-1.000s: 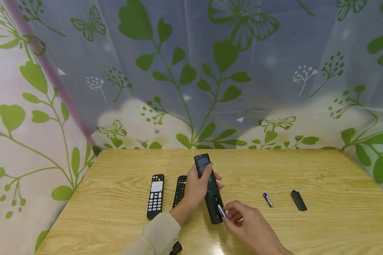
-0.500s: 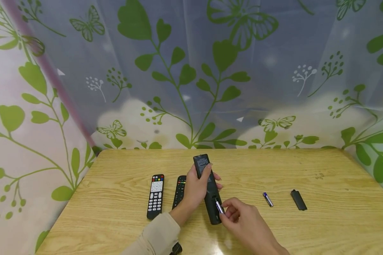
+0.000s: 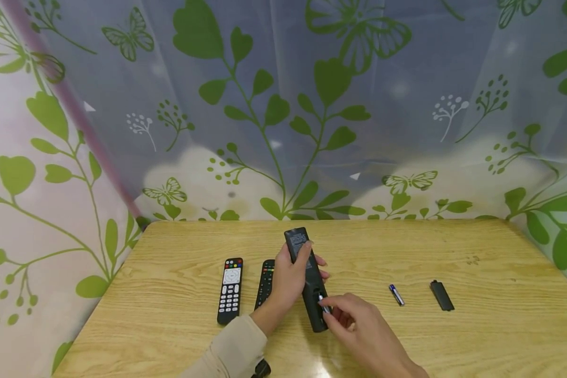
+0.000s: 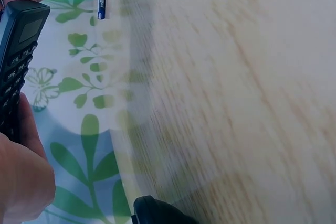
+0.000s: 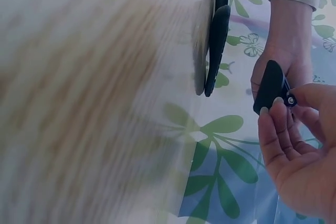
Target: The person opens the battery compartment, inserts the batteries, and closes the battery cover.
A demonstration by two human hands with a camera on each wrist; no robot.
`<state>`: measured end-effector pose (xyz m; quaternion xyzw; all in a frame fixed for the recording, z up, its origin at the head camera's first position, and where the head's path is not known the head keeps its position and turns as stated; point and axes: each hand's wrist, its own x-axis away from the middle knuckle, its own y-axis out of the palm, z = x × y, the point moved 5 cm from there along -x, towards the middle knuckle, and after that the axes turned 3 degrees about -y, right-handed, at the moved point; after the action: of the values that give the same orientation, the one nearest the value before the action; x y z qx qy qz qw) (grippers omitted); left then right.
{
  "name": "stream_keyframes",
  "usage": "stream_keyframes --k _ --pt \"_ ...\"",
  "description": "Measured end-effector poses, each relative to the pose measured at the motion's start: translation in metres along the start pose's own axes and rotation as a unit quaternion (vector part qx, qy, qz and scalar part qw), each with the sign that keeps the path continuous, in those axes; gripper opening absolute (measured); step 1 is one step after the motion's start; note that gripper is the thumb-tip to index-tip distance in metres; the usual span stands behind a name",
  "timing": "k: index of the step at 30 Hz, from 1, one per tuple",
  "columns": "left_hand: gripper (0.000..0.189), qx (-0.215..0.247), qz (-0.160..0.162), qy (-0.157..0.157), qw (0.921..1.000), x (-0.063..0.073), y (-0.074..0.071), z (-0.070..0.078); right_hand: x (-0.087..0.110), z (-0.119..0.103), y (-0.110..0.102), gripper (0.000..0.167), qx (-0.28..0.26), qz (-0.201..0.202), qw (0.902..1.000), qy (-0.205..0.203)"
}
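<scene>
Face down in my left hand (image 3: 290,275) is a black remote control (image 3: 311,281), its open battery bay at the near end. The thumb lies along its back and fingers wrap the far side. My right hand (image 3: 366,328) pinches a small silver-and-dark battery (image 3: 323,304) by thumb and forefinger, tilted at the bay. In the right wrist view the battery's end (image 5: 291,99) shows between the fingertips, beside the remote's end (image 5: 270,85). Keys of the remote (image 4: 20,66) face the left wrist camera. A second battery (image 3: 397,295) and a black battery cover (image 3: 441,295) lie to the right.
Left of the hands lies a black remote with white keys (image 3: 230,291). Another black remote (image 3: 266,281) is partly hidden under the left forearm. The wooden table (image 3: 170,336) ends at a patterned curtain (image 3: 245,131) behind.
My right hand has brought the battery from the bay's right edge into the bay, and its forefinger now lies over the battery. The left hand keeps its grip on the remote, nearly still.
</scene>
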<state>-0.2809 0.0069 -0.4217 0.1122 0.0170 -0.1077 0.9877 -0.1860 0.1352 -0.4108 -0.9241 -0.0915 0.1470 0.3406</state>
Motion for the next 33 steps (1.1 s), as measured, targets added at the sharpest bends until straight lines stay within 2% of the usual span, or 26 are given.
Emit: stream_keyframes --k 8,24,28,33 --pt "0.036 0.019 0.0 -0.01 0.9998 0.002 0.001 0.002 0.004 -0.002 -0.001 0.024 0.001 -0.01 0.9976 -0.069" --pt "0.038 0.029 -0.016 -0.031 0.999 0.005 0.001 0.001 0.008 0.002 -0.006 0.039 -0.027 -0.095 0.9898 -0.102" --pt "0.038 0.03 -0.018 -0.033 0.9989 0.005 0.002 0.001 0.008 0.004 -0.008 0.035 -0.029 -0.077 0.9892 -0.121" --pt "0.038 0.031 -0.014 -0.033 0.9989 0.004 0.002 0.001 0.007 0.009 -0.009 0.028 -0.062 -0.053 0.9918 -0.098"
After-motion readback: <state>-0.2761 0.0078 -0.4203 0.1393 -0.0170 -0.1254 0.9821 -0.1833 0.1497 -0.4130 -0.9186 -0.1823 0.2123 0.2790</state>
